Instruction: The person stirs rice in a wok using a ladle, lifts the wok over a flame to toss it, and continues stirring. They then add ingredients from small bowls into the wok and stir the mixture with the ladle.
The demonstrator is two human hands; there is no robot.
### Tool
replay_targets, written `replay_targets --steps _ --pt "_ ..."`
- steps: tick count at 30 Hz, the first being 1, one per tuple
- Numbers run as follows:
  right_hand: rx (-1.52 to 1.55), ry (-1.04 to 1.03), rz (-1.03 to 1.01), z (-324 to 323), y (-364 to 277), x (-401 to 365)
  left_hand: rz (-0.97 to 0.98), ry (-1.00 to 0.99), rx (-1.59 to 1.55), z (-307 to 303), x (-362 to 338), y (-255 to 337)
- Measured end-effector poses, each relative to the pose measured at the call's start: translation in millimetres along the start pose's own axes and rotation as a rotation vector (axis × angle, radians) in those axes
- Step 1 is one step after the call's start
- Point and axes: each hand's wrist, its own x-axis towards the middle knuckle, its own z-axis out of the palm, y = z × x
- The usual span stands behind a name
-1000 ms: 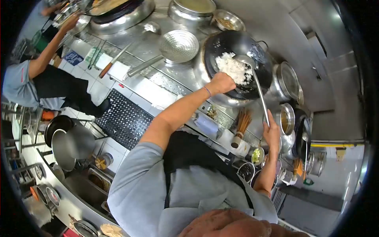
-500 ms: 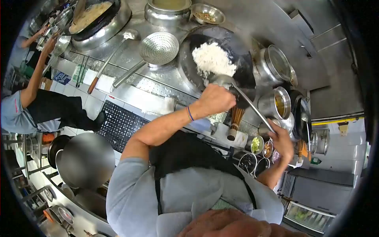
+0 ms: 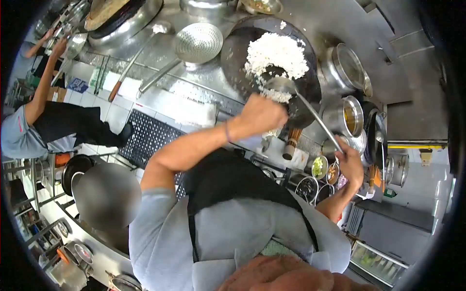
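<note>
My left hand [image 3: 262,115] is closed in a fist at the near rim of a dark wok [image 3: 238,63]; the part of the rim inside the fingers is hidden. White rice [image 3: 276,53] lies loose in the wok, mostly toward its far side, with a few grains near the far rim. My right hand [image 3: 348,162] is wrapped round the long handle of a metal ladle [image 3: 315,115]. The ladle's bowl sits inside the wok, just nearer to me than the main heap, with some rice at its lower edge.
Left of the wok rests a perforated strainer [image 3: 198,42]. A pot of yellowish liquid [image 3: 343,116] and a lidded pot [image 3: 347,65] stand to the right. Nearer are a bamboo brush [image 3: 292,145] and small ingredient containers [image 3: 318,167]. A co-worker [image 3: 29,126] stands far left.
The rice has shifted toward the wok's far side and spread out, with loose grains scattered. The ladle's bowl shows more clearly, apart from my left fist. The whole view has shifted slightly.
</note>
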Motion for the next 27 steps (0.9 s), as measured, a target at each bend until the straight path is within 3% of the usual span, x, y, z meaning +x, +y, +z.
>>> replay_targets --steps 2,4,5,7,9,10,12,16,20,21,24,25,27 --pt "-0.093 0.096 -0.035 11 -17 17 -0.031 0.161 -0.018 -16 42 -12" --pt "-0.085 0.182 -0.067 57 -16 65 -0.037 0.247 0.024 11 61 -30" --pt "-0.079 0.195 -0.059 76 -18 90 -0.059 0.183 0.022 24 53 -33" --pt "-0.034 0.268 0.160 95 -61 96 -0.139 0.088 0.052 71 28 -42" --pt "0.078 0.378 0.042 107 -34 83 -0.110 -0.010 -0.003 94 -13 -47" --pt "0.140 0.433 -0.022 116 -15 76 -0.121 0.040 0.031 108 -33 -50" --pt "0.185 0.399 -0.137 107 38 57 -0.120 0.017 0.063 82 -41 -38" --pt "-0.008 0.178 0.079 8 5 -25 -0.116 0.162 0.017 24 25 -40" --pt "-0.075 0.250 -0.219 -20 16 -45 0.055 0.194 0.043 -29 54 -8" --pt "-0.087 0.214 -0.163 -20 8 -41 0.077 0.186 0.009 -34 55 1" --pt "-0.130 0.162 -0.007 -5 -22 0 0.008 0.148 0.003 -22 71 -16" --pt "-0.140 0.276 -0.139 20 -4 26 -0.037 0.161 0.069 7 72 -33" --pt "-0.133 0.295 -0.008 60 -11 69 -0.133 0.111 0.000 60 52 -60"
